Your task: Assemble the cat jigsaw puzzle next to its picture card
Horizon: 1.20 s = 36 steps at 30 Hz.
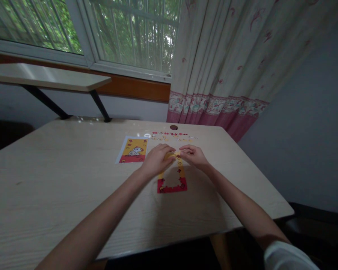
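Hollow rect. yellow-and-red jigsaw border (181, 173) lies flat on pale wood-grain worktop (59, 172); yellow sides, red btm w/ dark-outlined motifs, knobbly inner edge. L hand (158, 158) + R hand (195, 156) curled at its far end; can't tell if either grip's clamped on anything. Yellow-and-red printed sheet (134, 150) w/ white cartoon animal to L; small loose pcs (169, 133) in rows beyond.

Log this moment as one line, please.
left hand: at top left of puzzle border | right hand: at its top right | grip: unclear | loose pieces: rows beyond hands | picture sheet: left of border
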Motion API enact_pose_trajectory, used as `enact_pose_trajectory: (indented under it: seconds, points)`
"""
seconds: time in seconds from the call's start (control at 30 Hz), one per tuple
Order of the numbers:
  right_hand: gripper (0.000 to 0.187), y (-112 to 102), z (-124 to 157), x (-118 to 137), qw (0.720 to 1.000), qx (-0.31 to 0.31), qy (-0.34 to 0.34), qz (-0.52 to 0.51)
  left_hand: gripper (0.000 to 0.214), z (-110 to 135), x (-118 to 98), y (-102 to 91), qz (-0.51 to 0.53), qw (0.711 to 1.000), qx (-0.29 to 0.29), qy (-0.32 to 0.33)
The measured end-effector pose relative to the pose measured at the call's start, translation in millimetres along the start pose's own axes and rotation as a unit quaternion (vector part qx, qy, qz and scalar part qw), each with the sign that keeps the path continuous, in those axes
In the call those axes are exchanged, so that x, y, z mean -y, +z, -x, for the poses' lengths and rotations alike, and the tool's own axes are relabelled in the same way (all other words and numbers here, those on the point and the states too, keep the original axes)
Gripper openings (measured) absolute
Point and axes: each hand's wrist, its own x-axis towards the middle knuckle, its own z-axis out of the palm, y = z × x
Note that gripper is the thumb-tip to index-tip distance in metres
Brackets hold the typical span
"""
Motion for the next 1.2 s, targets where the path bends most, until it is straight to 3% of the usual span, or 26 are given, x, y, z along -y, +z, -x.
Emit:
enact_pose_trajectory:
  seconds: [0.27, 0.43, 0.63, 0.97, 1.2]
  points:
    - [0.035, 10, 10, 2, 1.0, -0.01, -0.001, -0.012, 0.014, 12, 4, 9.4, 0.034, 0.996, -0.071, 0.038]
    - [0.019, 8, 18, 8, 0.981, -0.071, -0.109, 0.141, 0.015, 17, 7, 10.1, 0.053, 0.992, -0.105, 0.04]
    - [0.013, 7, 21, 7, 0.935, -0.08, -0.19, 0.289, 0.014, 19, 9, 12.2, 0.065, 0.992, -0.101, 0.046]
    - [0.018, 8, 24, 5, 0.912, -0.085, -0.237, 0.325, 0.014, 19, 7, 12.9, 0.072, 0.991, -0.104, 0.047]
    - [0.02, 0, 21, 8, 0.899, -0.163, -0.249, 0.321, 0.02, 21, 26, 10.0, 0.017, 0.997, -0.075, 0.001]
